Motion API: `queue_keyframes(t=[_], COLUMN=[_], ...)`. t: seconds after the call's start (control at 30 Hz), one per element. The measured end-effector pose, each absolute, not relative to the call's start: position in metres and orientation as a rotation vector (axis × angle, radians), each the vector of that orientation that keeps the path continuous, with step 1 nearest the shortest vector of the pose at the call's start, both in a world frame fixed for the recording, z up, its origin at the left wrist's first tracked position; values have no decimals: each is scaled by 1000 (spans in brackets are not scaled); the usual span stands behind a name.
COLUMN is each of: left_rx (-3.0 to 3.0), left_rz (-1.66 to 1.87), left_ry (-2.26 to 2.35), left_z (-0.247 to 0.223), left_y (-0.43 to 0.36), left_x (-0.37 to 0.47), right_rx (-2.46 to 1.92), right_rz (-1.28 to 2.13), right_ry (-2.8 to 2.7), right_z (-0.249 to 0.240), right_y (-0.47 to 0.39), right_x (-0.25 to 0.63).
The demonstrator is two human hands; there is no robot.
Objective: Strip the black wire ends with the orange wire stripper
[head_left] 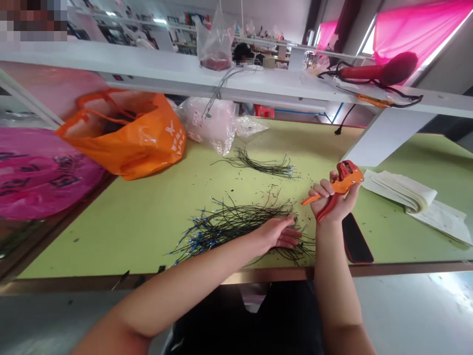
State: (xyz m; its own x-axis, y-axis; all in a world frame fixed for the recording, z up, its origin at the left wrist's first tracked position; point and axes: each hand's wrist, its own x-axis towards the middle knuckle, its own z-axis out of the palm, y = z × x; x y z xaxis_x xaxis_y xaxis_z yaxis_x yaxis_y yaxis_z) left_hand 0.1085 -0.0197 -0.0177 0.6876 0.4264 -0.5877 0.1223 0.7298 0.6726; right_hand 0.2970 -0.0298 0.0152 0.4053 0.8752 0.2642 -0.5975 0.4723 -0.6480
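My right hand grips an orange and red wire stripper tool, held upright above the green table. My left hand rests palm down on a spread pile of thin black wires with blue ends, its fingers on the wires' right ends. Whether those fingers pinch a wire is hidden. A second, smaller bundle of black wires lies farther back on the table.
An orange plastic bag and a pink bag sit at the left. Clear plastic bags lie at the back. A black phone lies by my right wrist, folded white cloths at right. A white shelf overhangs the table.
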Motion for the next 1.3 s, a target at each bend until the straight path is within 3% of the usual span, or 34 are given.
queue_keyframes(t=[0.13,0.27,0.47,0.67,0.83,1.17,1.3], left_rx=[1465,2552,2829,2907,2823,2267,1891], left_rz=[23,252,149,56,176,1018,1459], left_ry=[715,1143,1133,1033,1073,1241,992], left_z=[-9,-11,-31,-55,-57,-17,7], left_y=[16,82,160,189,204,206,193], left_x=[78,80,136,171,165,146,135], right_rx=[-499,-480,-398,-493,-763,-1044,-1016], right_rz=[973,926,843,795,807,770,765], right_ry=[-586,-502,-385,-325,-236,-425,-451], right_z=[15,13,10,-4,-21,-43,-43], right_y=[-28,-21,-17,-8,6,17,17], right_x=[295,286,284,285,275,270,266])
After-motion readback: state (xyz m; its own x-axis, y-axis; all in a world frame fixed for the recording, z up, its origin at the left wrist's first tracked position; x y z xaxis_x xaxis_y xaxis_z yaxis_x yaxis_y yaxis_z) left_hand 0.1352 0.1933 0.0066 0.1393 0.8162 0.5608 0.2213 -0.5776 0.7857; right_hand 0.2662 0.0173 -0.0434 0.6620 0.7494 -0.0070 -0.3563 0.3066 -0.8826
